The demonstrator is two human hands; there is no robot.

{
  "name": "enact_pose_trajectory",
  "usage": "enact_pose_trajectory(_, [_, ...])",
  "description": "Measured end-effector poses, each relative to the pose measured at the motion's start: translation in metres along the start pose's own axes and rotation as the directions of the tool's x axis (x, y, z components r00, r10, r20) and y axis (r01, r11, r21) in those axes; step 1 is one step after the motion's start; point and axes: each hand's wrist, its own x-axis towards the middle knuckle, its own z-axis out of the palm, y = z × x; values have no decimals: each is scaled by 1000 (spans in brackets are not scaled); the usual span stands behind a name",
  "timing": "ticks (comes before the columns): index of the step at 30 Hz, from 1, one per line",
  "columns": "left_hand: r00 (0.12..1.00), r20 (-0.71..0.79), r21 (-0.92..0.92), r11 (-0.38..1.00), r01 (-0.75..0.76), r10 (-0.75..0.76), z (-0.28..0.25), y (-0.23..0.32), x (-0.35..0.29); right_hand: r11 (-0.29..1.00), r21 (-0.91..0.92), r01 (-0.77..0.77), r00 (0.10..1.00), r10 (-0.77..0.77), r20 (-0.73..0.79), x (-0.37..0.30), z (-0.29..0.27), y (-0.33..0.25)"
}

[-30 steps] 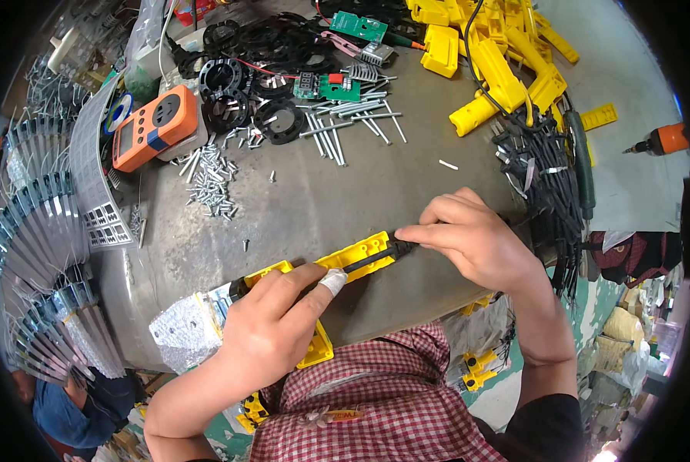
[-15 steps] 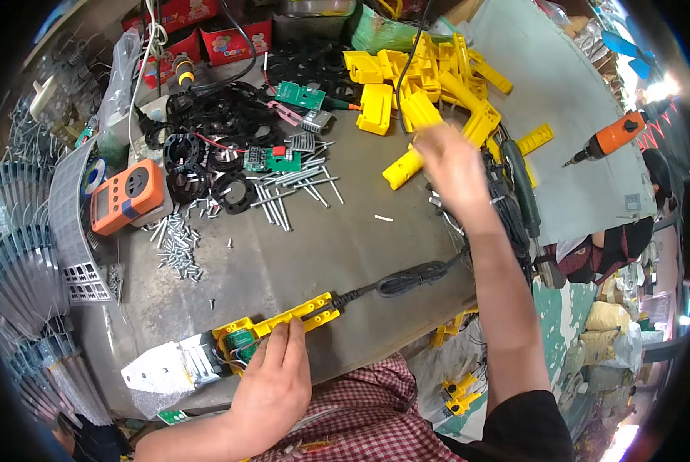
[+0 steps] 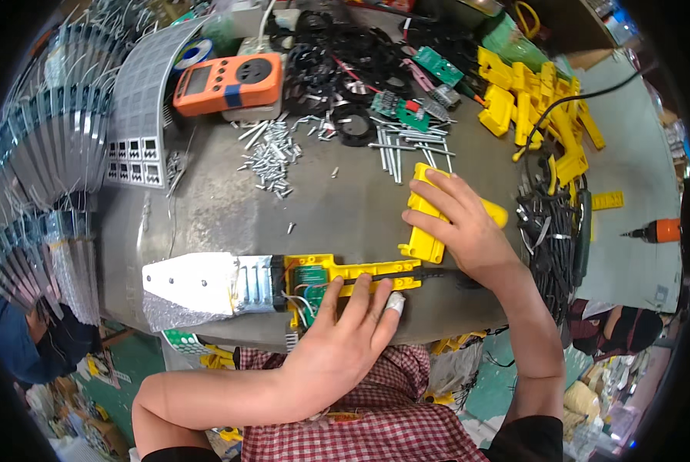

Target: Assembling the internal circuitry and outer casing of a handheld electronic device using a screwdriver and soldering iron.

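Observation:
My left hand [image 3: 325, 377] lies with its fingers stretched over an open yellow half-housing [image 3: 349, 270] at the table's near edge. One of its fingertips has a white wrap. Inside the half-housing sit a green circuit board [image 3: 311, 275], thin wires and a black power cord [image 3: 395, 276] running out to the right. A white, bubble-wrapped tapered body [image 3: 198, 281] with a metallic section joins its left end. To the right and slightly above, my right hand [image 3: 472, 227] grips a second yellow plastic housing shell [image 3: 423, 245], tilted over the tabletop. Its thumb is hidden.
Small screws [image 3: 275, 158] lie in a heap mid-table, with long bolts [image 3: 395, 154] farther right. Behind stand an orange meter [image 3: 229, 83] and black plastic rings [image 3: 314, 61]. Yellow shells [image 3: 545, 92] pile up at the far right, above bundled black cords [image 3: 549, 231]. An orange screwdriver-like tool [image 3: 660, 230] is at right.
My right hand has come back from the yellow pile toward the near side, now with a yellow shell in it. My left hand stays on the half-housing, fingers more spread. The view has turned.

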Motion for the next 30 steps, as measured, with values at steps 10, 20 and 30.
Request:
enact_pose_trajectory(10, [999, -5, -19, 999, 34, -34, 5, 2, -3, 841, 458, -287, 836, 453, -309, -8, -5, 1])
enact_pose_trajectory(20, [1000, -20, -12, 1000, 1, -1, 6, 0, -5, -359, 868, 342, 829, 551, -99, -12, 13, -52])
enact_pose_trajectory(30, [972, -183, -296, 951, 90, -149, -26, -30, -30, 534, 846, -9, 970, 209, -121, -10, 22, -64])
